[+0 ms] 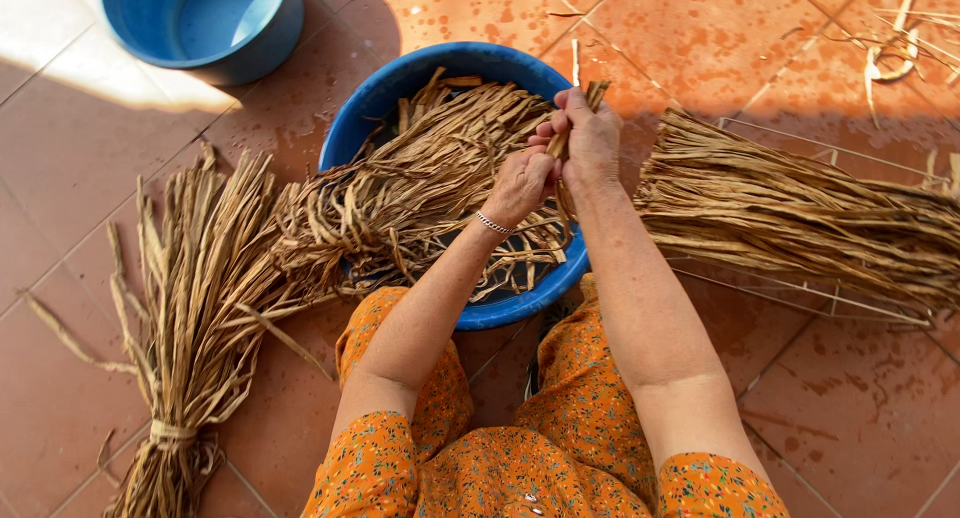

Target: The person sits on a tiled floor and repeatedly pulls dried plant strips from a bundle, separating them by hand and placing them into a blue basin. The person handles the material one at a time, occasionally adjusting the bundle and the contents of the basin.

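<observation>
Over the round blue plastic basin (400, 88) on the terracotta tiled floor (80, 158), both hands meet on one thin tan dried leaf strip (576, 63). The right hand (592, 138) has its fingers (566, 100) pinched together on the strip near its upper part; the left hand (520, 183), with a silver chain bracelet (492, 223) at the wrist, is curled closed on the same strip just below.

The strip stands nearly upright in the picture, its long axis running away from the person, with the free tip poking past the far rim of the basin. It looks light, limp and fibrous, likely damp from the basin and so somewhat pliable, yet prone to splitting lengthwise; a pinch across its flat width near the middle seems the safest hold.

A tangled heap of soaked brown strips (420, 188) fills the basin and spills over its left rim. A tied bundle of dry pale stalks (190, 318) lies to the left, a loose sheaf of similar stalks (800, 218) to the right, and a second, empty blue basin (200, 18) sits at the top left.
</observation>
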